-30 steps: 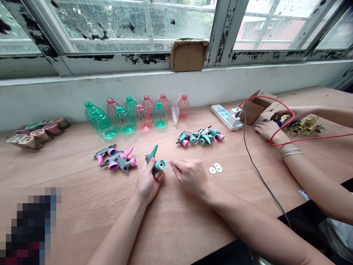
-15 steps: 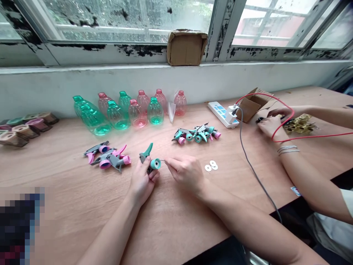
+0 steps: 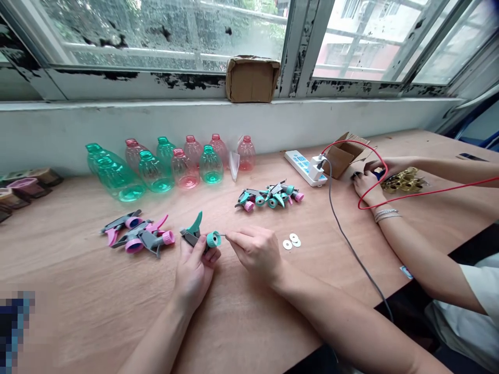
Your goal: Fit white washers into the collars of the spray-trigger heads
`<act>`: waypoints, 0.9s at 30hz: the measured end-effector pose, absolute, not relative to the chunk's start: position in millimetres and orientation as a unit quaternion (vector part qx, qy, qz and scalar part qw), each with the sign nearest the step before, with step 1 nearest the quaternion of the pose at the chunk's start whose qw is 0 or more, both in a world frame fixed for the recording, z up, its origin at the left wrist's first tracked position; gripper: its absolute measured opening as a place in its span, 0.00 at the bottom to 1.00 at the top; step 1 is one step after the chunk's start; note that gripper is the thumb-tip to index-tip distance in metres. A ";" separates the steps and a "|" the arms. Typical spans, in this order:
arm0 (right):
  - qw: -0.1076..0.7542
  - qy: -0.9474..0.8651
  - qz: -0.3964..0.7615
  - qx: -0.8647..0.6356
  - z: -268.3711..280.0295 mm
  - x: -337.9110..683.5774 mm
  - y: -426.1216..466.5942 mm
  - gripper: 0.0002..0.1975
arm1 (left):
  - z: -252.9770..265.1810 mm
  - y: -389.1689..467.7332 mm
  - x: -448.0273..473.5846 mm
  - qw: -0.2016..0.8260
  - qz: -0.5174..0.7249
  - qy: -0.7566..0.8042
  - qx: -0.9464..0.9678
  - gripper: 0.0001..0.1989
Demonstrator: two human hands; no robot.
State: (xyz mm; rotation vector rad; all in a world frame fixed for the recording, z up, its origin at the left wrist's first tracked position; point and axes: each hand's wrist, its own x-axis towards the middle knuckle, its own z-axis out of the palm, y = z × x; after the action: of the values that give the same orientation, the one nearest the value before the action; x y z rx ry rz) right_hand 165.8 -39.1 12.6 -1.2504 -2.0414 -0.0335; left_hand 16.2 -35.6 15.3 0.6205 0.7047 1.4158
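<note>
My left hand [image 3: 197, 267] is closed around a grey and teal trigger sprayer head [image 3: 191, 237], its teal trigger pointing up and its round collar facing right. In my right hand [image 3: 257, 252] a thin metal tool [image 3: 223, 236] is pinched, with its tip at the collar's opening; its kind is too small to tell. Several flat white washers [image 3: 291, 242] lie to the right of my right hand. Left of my left hand is a pile of grey and pink sprayer heads [image 3: 140, 236]. Farther back rests a second pile, mostly teal sprayer heads [image 3: 271, 196].
Several green bottles [image 3: 130, 184] and pink bottles [image 3: 186, 171] stand along the wall. A power strip [image 3: 306, 167] with a red cable [image 3: 374, 147] and a grey cable [image 3: 345, 228] lies at right. Beyond it a co-worker's hands [image 3: 368, 184] work beside a cardboard box [image 3: 345, 156].
The whole view has shifted, so things sit slightly lower and farther left. The sprayer head in my left hand has turned a little, showing more of its grey body. Both holds persist.
</note>
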 end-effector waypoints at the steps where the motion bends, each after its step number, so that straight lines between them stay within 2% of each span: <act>1: 0.365 -0.791 -0.008 -0.491 12.8 165.6 -39.1 0.13 | 14.2 -35.3 16.2 0.654 0.625 0.319 0.283 0.13; 5: 0.402 -0.760 0.078 -0.505 10.6 166.8 -36.6 0.11 | 8.7 -34.2 13.6 0.622 0.616 0.355 0.328 0.16; 10: 0.441 -0.731 0.179 -0.489 7.2 170.7 -32.6 0.08 | 6.2 -34.3 12.4 0.618 0.596 0.368 0.357 0.15; 17: 0.441 -0.773 0.107 -0.443 6.8 166.6 -31.5 0.11 | 15.3 -33.8 15.2 0.674 0.619 0.310 0.257 0.13; 23: 0.375 -0.802 0.018 -0.464 8.7 162.5 -34.9 0.12 | 16.9 -35.6 16.2 0.675 0.630 0.300 0.240 0.13; 27: 0.354 -0.804 0.046 -0.476 13.1 167.4 -34.3 0.13 | 16.1 -35.4 16.9 0.649 0.632 0.324 0.271 0.16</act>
State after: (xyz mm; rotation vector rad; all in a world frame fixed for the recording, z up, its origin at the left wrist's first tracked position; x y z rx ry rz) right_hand 167.4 -34.3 13.1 -1.2302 -2.0786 0.1186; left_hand 16.9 -35.4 16.1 0.6161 0.7374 1.4367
